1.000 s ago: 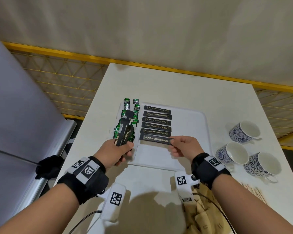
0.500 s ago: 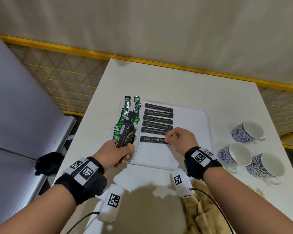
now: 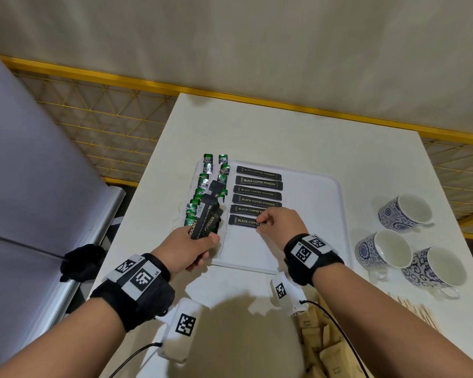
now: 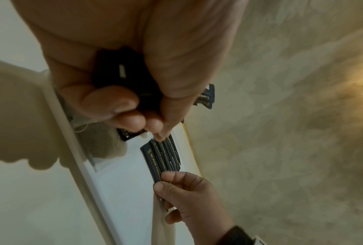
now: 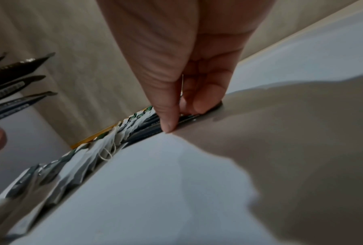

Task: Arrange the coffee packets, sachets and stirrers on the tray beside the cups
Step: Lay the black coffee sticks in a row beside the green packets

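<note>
1. The right hand (image 3: 280, 223) pinches the near end of the sixth black coffee powder stick (image 3: 243, 221) between thumb and fingertips, apparently squaring it under the row of five (image 3: 258, 190) on the white tray (image 3: 325, 214)
2. The left hand (image 3: 187, 248) curls around a fanned bundle of spare sticks (image 3: 206, 221), held beside the tray, likely as a ready supply
3. Green tea bags (image 3: 206, 170) line the tray's left edge
4. Three patterned cups (image 3: 402, 214), wooden stirrers (image 3: 418, 313) and brown sugar sachets (image 3: 322, 347) wait off the tray
</note>
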Demonstrator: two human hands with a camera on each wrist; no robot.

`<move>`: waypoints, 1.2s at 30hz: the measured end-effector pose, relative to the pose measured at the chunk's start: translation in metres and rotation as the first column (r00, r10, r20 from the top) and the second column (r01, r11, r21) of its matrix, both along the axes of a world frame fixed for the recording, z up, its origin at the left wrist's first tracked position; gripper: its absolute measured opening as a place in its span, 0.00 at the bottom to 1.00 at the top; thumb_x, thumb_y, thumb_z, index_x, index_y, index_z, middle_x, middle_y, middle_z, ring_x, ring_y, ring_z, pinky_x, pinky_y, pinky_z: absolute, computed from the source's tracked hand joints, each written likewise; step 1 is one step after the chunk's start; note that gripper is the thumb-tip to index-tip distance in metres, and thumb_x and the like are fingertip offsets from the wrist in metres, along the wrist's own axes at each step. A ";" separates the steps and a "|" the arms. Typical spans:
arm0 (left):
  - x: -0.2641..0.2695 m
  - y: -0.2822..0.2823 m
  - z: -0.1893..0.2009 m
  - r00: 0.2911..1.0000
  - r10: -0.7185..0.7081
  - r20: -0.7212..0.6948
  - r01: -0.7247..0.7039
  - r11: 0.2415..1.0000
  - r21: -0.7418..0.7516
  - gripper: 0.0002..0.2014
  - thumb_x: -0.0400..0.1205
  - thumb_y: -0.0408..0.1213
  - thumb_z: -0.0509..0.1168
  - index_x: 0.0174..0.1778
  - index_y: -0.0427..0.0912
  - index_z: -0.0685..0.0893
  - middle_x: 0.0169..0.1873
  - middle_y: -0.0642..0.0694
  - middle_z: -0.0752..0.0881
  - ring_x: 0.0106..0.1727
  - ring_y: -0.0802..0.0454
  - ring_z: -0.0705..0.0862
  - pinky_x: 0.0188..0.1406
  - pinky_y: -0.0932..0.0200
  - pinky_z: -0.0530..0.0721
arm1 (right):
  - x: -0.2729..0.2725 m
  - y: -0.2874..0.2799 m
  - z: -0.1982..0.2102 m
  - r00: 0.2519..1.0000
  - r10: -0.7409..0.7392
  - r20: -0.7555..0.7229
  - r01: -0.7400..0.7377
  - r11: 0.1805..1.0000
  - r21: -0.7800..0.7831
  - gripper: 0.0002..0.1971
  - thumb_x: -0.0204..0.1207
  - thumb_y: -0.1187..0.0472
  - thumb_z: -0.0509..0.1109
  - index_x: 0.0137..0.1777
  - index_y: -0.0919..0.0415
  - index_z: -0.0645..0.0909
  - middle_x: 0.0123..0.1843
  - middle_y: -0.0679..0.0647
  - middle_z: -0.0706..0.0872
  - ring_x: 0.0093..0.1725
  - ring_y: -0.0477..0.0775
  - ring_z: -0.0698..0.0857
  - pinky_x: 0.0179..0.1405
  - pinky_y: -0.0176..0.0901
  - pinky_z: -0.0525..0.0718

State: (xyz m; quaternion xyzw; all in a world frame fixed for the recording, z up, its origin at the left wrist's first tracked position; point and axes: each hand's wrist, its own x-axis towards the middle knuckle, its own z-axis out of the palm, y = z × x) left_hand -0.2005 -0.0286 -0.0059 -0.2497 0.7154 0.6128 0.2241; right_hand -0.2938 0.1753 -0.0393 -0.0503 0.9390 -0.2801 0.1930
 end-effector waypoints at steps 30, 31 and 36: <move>0.006 -0.002 0.008 0.998 0.029 -0.062 -0.031 0.999 -0.033 0.08 0.83 0.40 0.64 0.40 0.43 0.84 0.20 0.51 0.81 0.20 0.54 0.71 0.17 0.65 0.68 | 0.039 0.032 0.029 0.874 -0.139 0.465 0.386 0.779 -0.494 0.06 0.79 0.70 0.68 0.49 0.62 0.86 0.32 0.58 0.85 0.23 0.46 0.79 0.27 0.35 0.84; 0.006 -0.002 0.008 0.998 0.020 -0.062 -0.022 0.999 -0.045 0.08 0.82 0.42 0.65 0.40 0.44 0.85 0.19 0.51 0.79 0.19 0.54 0.71 0.17 0.65 0.68 | 0.037 0.037 0.027 0.861 -0.186 0.474 0.431 0.761 -0.485 0.06 0.79 0.69 0.68 0.50 0.64 0.86 0.31 0.59 0.84 0.23 0.48 0.78 0.28 0.37 0.84; 0.006 -0.004 0.006 0.998 -0.033 -0.044 0.030 0.997 -0.065 0.13 0.80 0.45 0.67 0.36 0.41 0.78 0.18 0.49 0.71 0.17 0.53 0.66 0.15 0.65 0.64 | 0.026 0.049 0.011 0.830 -0.309 0.465 0.515 0.745 -0.424 0.06 0.79 0.70 0.68 0.51 0.69 0.86 0.32 0.63 0.84 0.25 0.53 0.76 0.27 0.41 0.83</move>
